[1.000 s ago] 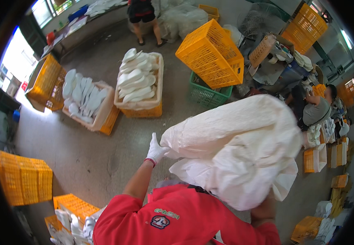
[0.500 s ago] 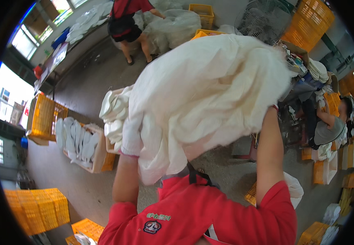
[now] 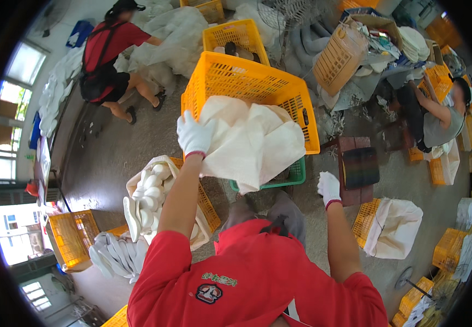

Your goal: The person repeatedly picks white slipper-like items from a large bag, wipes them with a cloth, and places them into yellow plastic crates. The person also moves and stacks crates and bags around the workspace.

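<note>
A large off-white cloth sack [image 3: 247, 144] lies draped in and over the front of a yellow plastic crate [image 3: 247, 82] in front of me. My left hand [image 3: 195, 132], in a white glove, is closed on the left edge of the sack, beside the crate's left side. The sack hides its fingertips in part. Away to the right, my right hand [image 3: 328, 186], also gloved, hangs apart from the sack with its fingers curled and nothing visible in them. Beneath the yellow crate, a green crate [image 3: 298, 173] shows in part.
White shoe-insole-like pieces [image 3: 151, 193] fill a cloth-lined crate at left. A dark red stool [image 3: 350, 191] stands by my right hand; a lined crate [image 3: 394, 226] is behind it. One person [image 3: 110, 54] stands far left; another [image 3: 443, 120] sits at right.
The sack, held up and spread wide before, has come down onto the yellow crate. My right hand has left it and dropped lower; my left hand stays at its left edge.
</note>
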The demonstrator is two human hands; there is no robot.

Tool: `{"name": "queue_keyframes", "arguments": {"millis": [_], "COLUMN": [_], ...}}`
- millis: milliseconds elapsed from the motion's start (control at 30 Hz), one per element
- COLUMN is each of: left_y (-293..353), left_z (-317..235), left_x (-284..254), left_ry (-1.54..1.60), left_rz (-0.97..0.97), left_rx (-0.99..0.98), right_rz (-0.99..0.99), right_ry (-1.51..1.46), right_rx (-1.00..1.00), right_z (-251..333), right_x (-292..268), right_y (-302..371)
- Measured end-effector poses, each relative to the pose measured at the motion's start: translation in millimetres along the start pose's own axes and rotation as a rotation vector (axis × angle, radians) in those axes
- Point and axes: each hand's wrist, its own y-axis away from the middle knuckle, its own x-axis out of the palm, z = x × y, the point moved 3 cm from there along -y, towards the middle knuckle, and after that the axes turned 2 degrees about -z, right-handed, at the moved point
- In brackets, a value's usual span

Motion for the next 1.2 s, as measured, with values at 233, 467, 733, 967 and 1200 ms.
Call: {"name": "queue_keyframes", "arguments": {"millis": [233, 467, 733, 967, 1200], "left_y": [-77, -122, 20, 42, 127], "left_z": [98, 223, 263, 203, 98], "left_x": [68, 75, 74, 23, -82], "left_ry": [-0.195, -0.062, 0.197, 0.202, 0.134], "left_rz": [0.246, 0.303, 0.345, 0.278, 0.478], "left_rx": [-0.072, -0.011, -0.148, -0.080, 0.502], "right_rz": [-0.288, -0.060, -0.363, 0.402, 0.426], "right_ry": [0.517, 0.803, 0.983, 0.809, 1.630], "right_rx": [-0.355, -0.396, -0.321, -0.806, -0.569], "right_z": [72, 128, 80, 87, 4], "right_x": [28, 75, 14, 235, 258], "right_y": [-149, -106, 60, 189, 125]}}
